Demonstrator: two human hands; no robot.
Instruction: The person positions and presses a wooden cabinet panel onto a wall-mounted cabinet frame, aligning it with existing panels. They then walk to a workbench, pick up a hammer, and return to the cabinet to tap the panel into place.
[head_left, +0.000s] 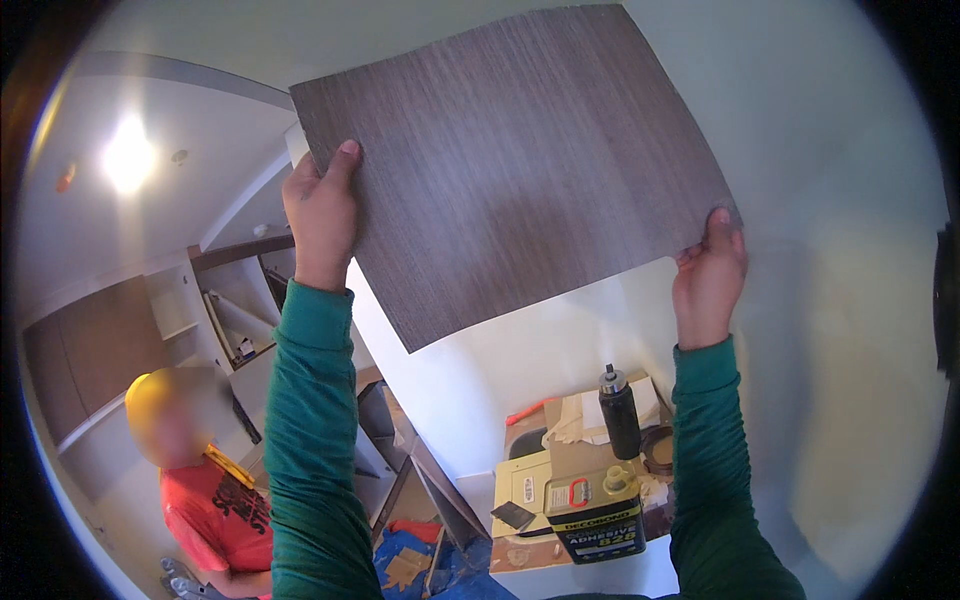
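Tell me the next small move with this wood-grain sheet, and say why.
Probably square it up first. The wood-grain sheet is held tilted against the pale wall, its lower corner hanging down, with the left hand and right hand gripping opposite edges. Levelling it looks sensible.

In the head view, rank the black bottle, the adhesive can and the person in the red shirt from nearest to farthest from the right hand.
From the right hand:
1. Black bottle, just below it.
2. Adhesive can, lower, on the cardboard.
3. Person in the red shirt, far lower left.
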